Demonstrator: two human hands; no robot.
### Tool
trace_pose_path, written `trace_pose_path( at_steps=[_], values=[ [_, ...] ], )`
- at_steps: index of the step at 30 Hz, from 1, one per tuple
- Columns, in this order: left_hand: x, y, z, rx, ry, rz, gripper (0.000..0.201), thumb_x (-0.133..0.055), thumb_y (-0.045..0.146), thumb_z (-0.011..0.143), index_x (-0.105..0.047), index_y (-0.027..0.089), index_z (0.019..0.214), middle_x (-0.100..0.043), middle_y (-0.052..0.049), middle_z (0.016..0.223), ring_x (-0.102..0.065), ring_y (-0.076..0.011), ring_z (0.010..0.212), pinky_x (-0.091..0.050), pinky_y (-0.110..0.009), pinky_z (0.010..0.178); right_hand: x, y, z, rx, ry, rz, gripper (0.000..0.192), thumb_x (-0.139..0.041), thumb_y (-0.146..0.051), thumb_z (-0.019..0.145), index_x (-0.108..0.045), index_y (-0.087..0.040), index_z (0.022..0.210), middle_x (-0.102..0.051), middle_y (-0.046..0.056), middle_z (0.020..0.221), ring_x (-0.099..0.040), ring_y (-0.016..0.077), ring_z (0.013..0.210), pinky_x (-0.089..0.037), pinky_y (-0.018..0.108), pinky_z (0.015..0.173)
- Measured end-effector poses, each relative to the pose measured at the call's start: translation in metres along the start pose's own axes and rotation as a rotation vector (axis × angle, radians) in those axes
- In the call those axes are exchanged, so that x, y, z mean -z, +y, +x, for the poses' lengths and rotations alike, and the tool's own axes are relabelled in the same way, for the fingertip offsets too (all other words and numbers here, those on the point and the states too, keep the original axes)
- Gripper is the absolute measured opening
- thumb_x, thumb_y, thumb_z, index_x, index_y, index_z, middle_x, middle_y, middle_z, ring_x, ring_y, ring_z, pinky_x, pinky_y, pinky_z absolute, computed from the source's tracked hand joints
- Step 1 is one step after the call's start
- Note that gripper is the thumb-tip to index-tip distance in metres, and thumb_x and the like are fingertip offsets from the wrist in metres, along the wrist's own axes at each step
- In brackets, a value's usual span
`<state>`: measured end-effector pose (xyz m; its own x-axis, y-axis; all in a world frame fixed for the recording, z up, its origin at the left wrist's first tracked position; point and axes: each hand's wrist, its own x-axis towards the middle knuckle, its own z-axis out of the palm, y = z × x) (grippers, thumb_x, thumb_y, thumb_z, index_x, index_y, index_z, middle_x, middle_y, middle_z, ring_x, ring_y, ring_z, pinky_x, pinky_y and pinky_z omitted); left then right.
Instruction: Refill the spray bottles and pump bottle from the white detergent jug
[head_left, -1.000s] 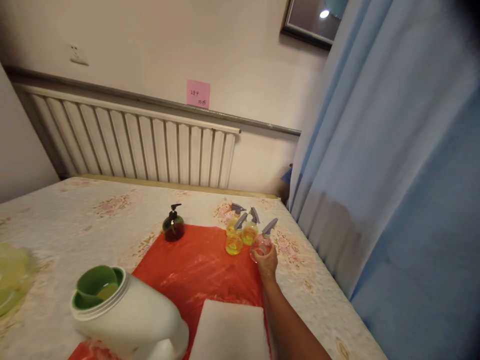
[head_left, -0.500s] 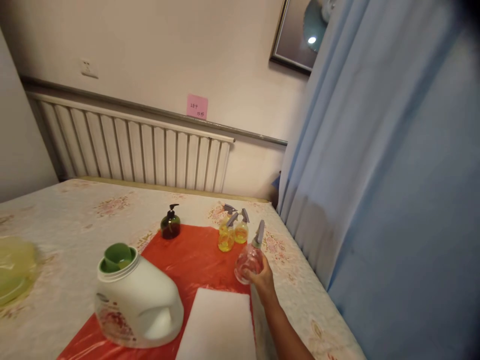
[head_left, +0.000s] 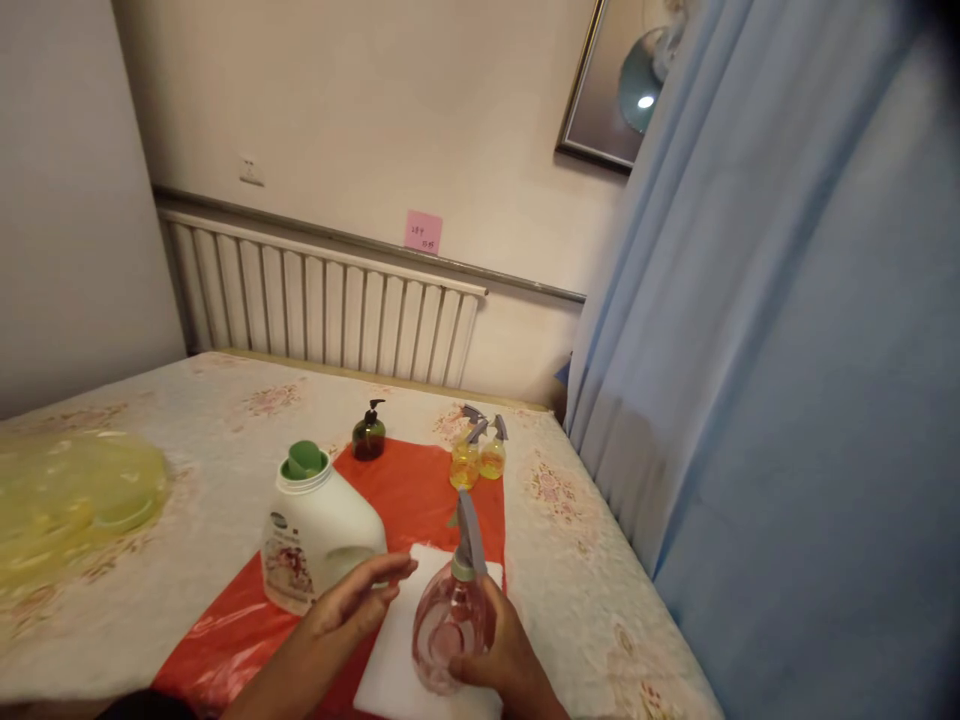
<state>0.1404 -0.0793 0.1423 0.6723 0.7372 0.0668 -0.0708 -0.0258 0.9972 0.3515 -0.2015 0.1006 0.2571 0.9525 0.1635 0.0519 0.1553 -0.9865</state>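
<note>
Right grip: right hand wraps the round belly of the clear pink spray bottle from the right and below, fingers closed on it, bottle held upright with its grey trigger head pointing up and slightly far.
Right arm pose: wrist enters from the near edge, palm turned left toward the bottle.
Left grip: left hand is open, palm down, fingers stretched right toward the bottle; the fingertips are just beside it, and contact cannot be told.
Left arm pose: forearm rises from the near-left corner, angled far and right.
Bottle position: held above the near end of the white pad, in the near middle of the scene.
Under the pad: red plastic sheet on the floral-covered bed.
Left of the hands: white detergent jug with a green cap, standing on the red sheet.
Far end of sheet: dark green pump bottle; to its right, yellow spray bottles clustered together.
Far left: yellow plastic bag on the bed.
</note>
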Motion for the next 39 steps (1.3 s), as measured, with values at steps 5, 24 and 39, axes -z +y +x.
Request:
trace_pose_path(
  at_steps=[5,24,39],
  values=[
    [-0.026,0.006,0.002,-0.058,-0.167,0.032,0.047,-0.063,0.052,0.087,-0.066,0.028,0.127,-0.068,-0.006,0.132,-0.057,-0.0314,0.126,-0.042,-0.044,0.110,-0.024,-0.018,-0.018,-0.026,-0.151,0.046,0.085,-0.088,-0.020,0.051,-0.057,-0.021,0.130,-0.067,0.009,0.127,-0.062,0.0324,0.116,-0.046,0.042,0.102],
    [-0.064,-0.007,-0.011,-0.116,0.059,-0.078,0.023,-0.070,0.044,0.081,-0.064,0.022,0.083,-0.062,0.004,0.071,-0.060,-0.0171,0.066,-0.051,-0.026,0.068,-0.046,0.002,-0.035,-0.246,0.102,-0.194,0.094,-0.083,-0.009,0.046,-0.058,-0.023,0.135,-0.061,0.010,0.137,-0.054,0.0377,0.129,-0.044,0.044,0.106],
    [-0.038,-0.018,-0.011,-0.008,-0.135,-0.152,0.045,-0.068,0.055,0.082,-0.072,0.022,0.112,-0.074,-0.007,0.111,-0.066,-0.0294,0.104,-0.050,-0.038,0.093,-0.043,0.012,-0.034,-0.175,0.033,-0.093,0.099,-0.085,-0.013,0.044,-0.054,-0.019,0.138,-0.063,0.012,0.134,-0.054,0.0380,0.128,-0.044,0.046,0.107]
  ],
)
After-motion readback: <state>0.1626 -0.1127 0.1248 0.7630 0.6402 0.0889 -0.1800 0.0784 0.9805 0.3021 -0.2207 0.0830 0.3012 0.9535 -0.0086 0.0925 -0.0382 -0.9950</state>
